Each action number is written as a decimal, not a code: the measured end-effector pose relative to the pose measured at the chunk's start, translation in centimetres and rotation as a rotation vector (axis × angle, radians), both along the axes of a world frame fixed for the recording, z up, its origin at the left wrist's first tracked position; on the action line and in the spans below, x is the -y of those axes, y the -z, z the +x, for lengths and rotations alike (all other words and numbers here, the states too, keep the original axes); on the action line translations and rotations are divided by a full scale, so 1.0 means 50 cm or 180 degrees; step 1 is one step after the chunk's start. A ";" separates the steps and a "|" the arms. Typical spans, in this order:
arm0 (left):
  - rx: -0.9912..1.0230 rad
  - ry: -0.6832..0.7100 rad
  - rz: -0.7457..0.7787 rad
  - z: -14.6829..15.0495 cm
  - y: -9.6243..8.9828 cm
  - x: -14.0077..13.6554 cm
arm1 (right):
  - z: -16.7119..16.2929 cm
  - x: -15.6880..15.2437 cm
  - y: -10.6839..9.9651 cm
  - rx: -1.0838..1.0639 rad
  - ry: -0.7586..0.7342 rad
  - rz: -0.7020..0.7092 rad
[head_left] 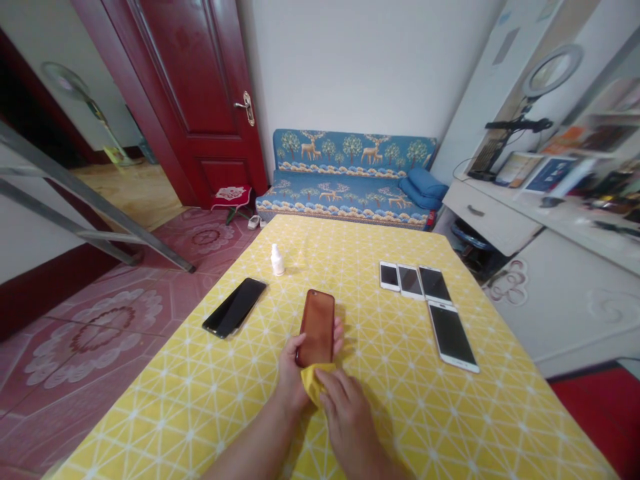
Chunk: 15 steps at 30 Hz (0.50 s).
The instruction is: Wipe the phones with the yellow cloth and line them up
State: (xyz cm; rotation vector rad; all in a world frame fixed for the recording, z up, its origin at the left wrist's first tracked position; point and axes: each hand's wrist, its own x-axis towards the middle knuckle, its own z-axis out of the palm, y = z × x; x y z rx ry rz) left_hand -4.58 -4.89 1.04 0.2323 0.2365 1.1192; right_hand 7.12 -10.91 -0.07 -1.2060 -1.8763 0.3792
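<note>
A phone in a brown case point(319, 327) lies back side up in my left hand point(291, 367), whose thumb and fingers wrap its edges. My right hand point(347, 407) pinches a yellow cloth point(311, 385) against the phone's lower end. To the left, a black phone point(237, 307) rests on the table, and behind it a small white spray bottle point(277, 260) stands upright. On the right lie several white-framed phones with dark screens, among them a large phone point(453, 335) nearest me and a small phone point(389, 275) at the left of the row.
The table point(400, 400) wears a yellow patterned cloth. Beyond its far edge is a blue sofa point(340, 187). A white cabinet point(505, 227) with a ring light point(553, 70) stands at the right. A metal ladder point(110, 230) leans at the left, near a red door point(195, 73).
</note>
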 end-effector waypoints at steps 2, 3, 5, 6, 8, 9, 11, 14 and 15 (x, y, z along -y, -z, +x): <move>-0.0411 -0.0225 -0.0150 0.000 0.004 -0.002 | 0.014 0.011 -0.007 0.0024 -0.0216 -0.0368; -0.0718 -0.0362 -0.0215 0.002 0.006 -0.003 | 0.024 0.009 -0.011 -0.0049 -0.0206 -0.0534; -0.1454 -0.0712 -0.0119 0.007 0.011 -0.002 | 0.043 -0.002 -0.016 -0.0417 0.0025 -0.0797; -0.1851 -0.0892 0.0086 0.011 0.012 -0.001 | 0.049 -0.010 -0.015 -0.0673 0.0114 -0.0915; -0.2552 -0.1074 0.0726 0.021 0.010 0.005 | 0.057 -0.025 -0.003 -0.1177 0.0168 -0.1156; -0.2781 -0.1054 0.1053 0.025 0.007 0.009 | 0.060 -0.030 0.005 -0.1399 0.0164 -0.1270; -0.2990 -0.0863 0.1478 0.032 0.001 0.017 | 0.069 -0.039 0.023 -0.1759 0.0255 -0.1482; -0.2952 -0.0621 0.1614 0.038 -0.005 0.026 | 0.106 -0.051 0.042 -0.1968 0.0670 -0.1656; -0.2959 -0.0579 0.1630 0.039 -0.005 0.027 | 0.125 -0.056 0.046 -0.1939 0.0807 -0.1652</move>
